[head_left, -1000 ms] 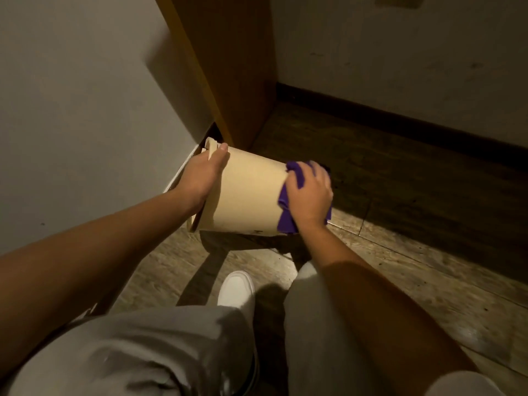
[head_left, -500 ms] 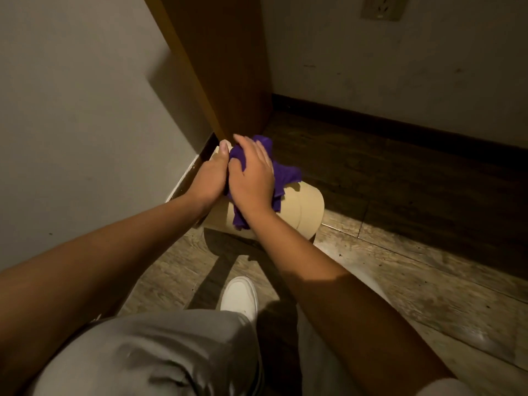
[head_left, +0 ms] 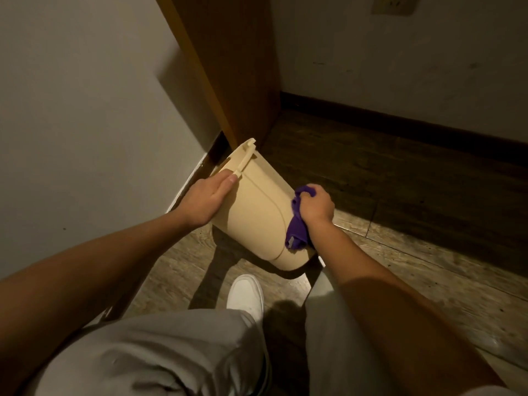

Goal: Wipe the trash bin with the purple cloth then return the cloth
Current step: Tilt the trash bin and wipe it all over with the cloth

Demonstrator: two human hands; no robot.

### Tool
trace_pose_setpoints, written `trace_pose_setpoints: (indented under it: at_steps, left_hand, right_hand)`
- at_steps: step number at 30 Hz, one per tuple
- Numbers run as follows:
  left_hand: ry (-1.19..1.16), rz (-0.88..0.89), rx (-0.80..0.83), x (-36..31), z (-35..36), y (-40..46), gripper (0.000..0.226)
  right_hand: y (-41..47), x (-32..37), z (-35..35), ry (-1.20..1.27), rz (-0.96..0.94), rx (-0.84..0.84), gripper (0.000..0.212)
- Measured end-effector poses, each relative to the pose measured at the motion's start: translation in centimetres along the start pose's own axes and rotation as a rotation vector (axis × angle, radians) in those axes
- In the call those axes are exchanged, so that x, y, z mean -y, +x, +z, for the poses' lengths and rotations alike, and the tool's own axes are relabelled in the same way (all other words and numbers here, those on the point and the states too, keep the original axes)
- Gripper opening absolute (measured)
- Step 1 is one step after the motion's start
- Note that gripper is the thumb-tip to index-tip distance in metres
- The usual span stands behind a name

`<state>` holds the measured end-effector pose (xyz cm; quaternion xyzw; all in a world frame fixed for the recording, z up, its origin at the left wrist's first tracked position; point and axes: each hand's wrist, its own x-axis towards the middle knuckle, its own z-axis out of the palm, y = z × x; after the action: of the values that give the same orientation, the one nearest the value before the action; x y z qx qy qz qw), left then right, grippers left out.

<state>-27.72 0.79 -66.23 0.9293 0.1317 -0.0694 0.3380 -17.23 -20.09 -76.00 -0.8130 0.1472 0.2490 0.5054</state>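
Observation:
A cream plastic trash bin [head_left: 257, 212] is tilted on its side above the floor, its rim up-left and its base down-right. My left hand [head_left: 204, 200] grips the bin by its rim and upper side wall. A bunched purple cloth [head_left: 297, 224] is pressed against the bin's right side near the base by my right hand [head_left: 317, 205], which is shut around it. Most of the cloth hangs below that hand; its upper end sticks out past my fingers.
A wooden cabinet panel [head_left: 228, 67] stands just behind the bin in the corner, with a pale wall [head_left: 85, 110] on the left. Dark baseboard [head_left: 400, 124] runs along the back wall. My white shoe [head_left: 245, 295] and knees are on the wooden floor [head_left: 414, 267].
My right hand slid the cloth from the bin's rim, beside my left hand, down to the right side near the base. The bin turned, showing its side wall again.

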Motion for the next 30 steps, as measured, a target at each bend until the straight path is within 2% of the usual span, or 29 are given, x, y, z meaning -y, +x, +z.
trace_pose_setpoints:
  at_steps: [3, 6, 7, 9, 11, 13, 15, 18, 21, 23, 25, 27, 30]
  left_hand:
    - [-0.009, 0.031, -0.038, -0.5, 0.2, 0.0, 0.039]
    - [-0.088, 0.067, -0.020, -2.4, 0.3, 0.7, 0.039]
    - [-0.152, 0.009, -0.026, -2.9, 0.0, 1.4, 0.038]
    - [-0.374, -0.224, -0.022, -3.8, -0.8, 2.3, 0.037]
    - [-0.461, -0.410, -0.009, -3.4, -0.9, 2.3, 0.036]
    - [-0.364, -0.428, 0.002, -2.5, -0.6, 1.6, 0.049]
    - [-0.287, -0.366, -0.030, -1.5, -0.7, 1.0, 0.061]
    - [-0.273, -0.282, -0.011, -0.6, -1.8, 0.8, 0.042]
    - [-0.330, -0.383, 0.080, -0.9, -2.8, 0.9, 0.027]
    - [-0.362, -0.489, 0.105, -1.0, -3.2, 1.4, 0.034]
    - [-0.409, -0.526, 0.134, -1.3, -3.3, 1.9, 0.041]
    - [-0.485, -0.501, 0.152, -2.0, -2.8, 2.8, 0.052]
    - [-0.407, -0.438, 0.059, -3.0, -1.5, 3.3, 0.067]
  right_hand:
    - [-3.9, 3.4, 1.6, 0.205, -0.266, 0.037, 0.037]
    - [-7.2, 6.8, 4.2, 0.301, -0.479, 0.068, 0.040]
    - [-7.6, 7.4, 4.8, 0.282, -0.522, 0.056, 0.042]
    - [-7.4, 7.3, 5.1, 0.149, -0.576, 0.022, 0.046]
    - [-6.3, 5.7, 4.8, -0.009, -0.598, -0.012, 0.048]
    - [-5.1, 3.1, 4.3, -0.069, -0.548, -0.013, 0.048]
    - [-3.7, 0.5, 3.9, -0.092, -0.446, -0.005, 0.046]
    - [-2.4, -1.4, 3.4, -0.079, -0.218, 0.010, 0.042]
    - [-2.3, -0.9, 3.1, 0.005, -0.125, 0.001, 0.040]
    - [-3.2, -0.3, 3.3, 0.106, -0.192, -0.012, 0.038]
    - [-5.2, 1.4, 3.9, 0.214, -0.309, 0.069, 0.038]
    - [-7.0, 3.8, 5.4, 0.266, -0.437, 0.164, 0.038]
    - [-8.5, 6.2, 7.3, 0.224, -0.568, 0.120, 0.044]
